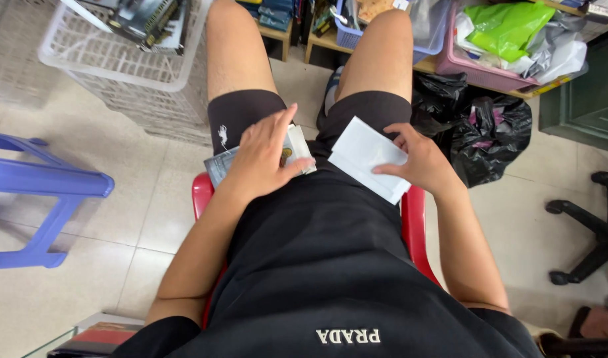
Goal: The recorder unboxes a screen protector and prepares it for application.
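The person sits on a red chair [201,192], in a black shirt and black shorts, looking down at their own lap. Nearest to them, by the left elbow, a dark red book [95,335] lies at the edge of a glass table [52,341].

On the lap, the left hand [264,159] lies flat, fingers stretched out and together, pressing down on a stack of cards [294,149] that rests on the left thigh. Its grip is wide open: the palm covers the stack and nothing is pinched, with the card edges showing out at both sides of the hand.

The right hand [420,159] holds a white envelope [367,159] against the right thigh. Its grip is closed lightly on the paper, the thumb across the face near the lower edge and the fingers curled at the far edge. The envelope lies tilted, one corner pointing toward the knee. The two hands are near each other but do not touch, and the cards and the envelope sit just apart.

On the tiled floor [138,219] to the left stands a blue plastic stool [45,189]. To the right a black plastic bag [483,129] slumps beside the right leg, and the base of an office chair [592,232] shows at the edge.

Farther off, a white laundry basket [131,73] holds books, and a low wooden shelf [330,41] carries a pink bin [476,69] stuffed with a green bag [506,26].
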